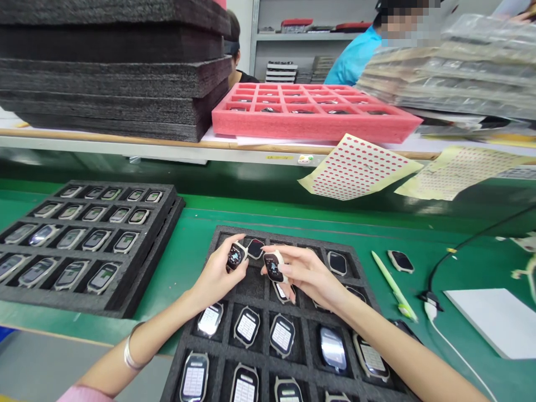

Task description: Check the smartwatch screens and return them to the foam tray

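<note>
My left hand (224,269) is closed around a smartwatch body (236,256) whose dark round-dial screen is lit. In my right hand (304,273) is a second smartwatch body (273,268), pinched between thumb and fingers, its screen lit as well. Both hands are above the back part of a black foam tray (307,335). Strapless square watches sit in the tray's compartments, such as a watch (247,326) with a white list on its screen. A dark-screened watch (255,249) lies between my hands. My right hand and forearm hide several compartments.
At the left is a stacked foam tray (165,223) with rows of watches. To the right lie a loose watch (401,261), a green pen (393,285), a white box (496,318) and a cable (454,346). A shelf holds a pink foam tray (310,123); two people are behind.
</note>
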A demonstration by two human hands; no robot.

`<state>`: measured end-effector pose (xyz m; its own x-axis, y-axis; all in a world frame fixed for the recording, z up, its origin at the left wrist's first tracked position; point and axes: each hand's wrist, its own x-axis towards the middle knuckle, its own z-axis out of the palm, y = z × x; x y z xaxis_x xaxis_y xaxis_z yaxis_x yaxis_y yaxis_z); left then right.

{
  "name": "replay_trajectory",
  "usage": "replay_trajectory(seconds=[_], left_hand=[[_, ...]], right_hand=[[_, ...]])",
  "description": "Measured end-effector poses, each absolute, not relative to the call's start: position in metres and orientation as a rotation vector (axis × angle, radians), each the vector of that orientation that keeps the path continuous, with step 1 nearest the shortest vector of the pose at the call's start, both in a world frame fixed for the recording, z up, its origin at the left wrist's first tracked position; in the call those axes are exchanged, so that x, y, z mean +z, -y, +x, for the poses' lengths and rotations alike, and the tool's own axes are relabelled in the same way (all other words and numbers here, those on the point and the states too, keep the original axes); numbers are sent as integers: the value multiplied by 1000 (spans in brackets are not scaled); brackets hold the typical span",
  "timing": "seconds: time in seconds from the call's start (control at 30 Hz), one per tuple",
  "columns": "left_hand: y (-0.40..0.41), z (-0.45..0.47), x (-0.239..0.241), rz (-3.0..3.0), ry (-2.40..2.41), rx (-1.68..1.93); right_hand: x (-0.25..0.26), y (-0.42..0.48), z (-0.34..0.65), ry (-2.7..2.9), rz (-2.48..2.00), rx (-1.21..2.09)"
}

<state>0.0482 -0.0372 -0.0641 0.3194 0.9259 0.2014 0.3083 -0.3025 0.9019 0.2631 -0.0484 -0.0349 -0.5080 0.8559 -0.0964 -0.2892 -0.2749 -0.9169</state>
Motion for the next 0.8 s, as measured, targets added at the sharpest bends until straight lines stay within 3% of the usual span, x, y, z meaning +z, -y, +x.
replay_trajectory(seconds=[0.8], left_hand=[[37,47,-63,1776,-1106,1015]], right_hand=[[-32,51,261,1210,-852,1835]])
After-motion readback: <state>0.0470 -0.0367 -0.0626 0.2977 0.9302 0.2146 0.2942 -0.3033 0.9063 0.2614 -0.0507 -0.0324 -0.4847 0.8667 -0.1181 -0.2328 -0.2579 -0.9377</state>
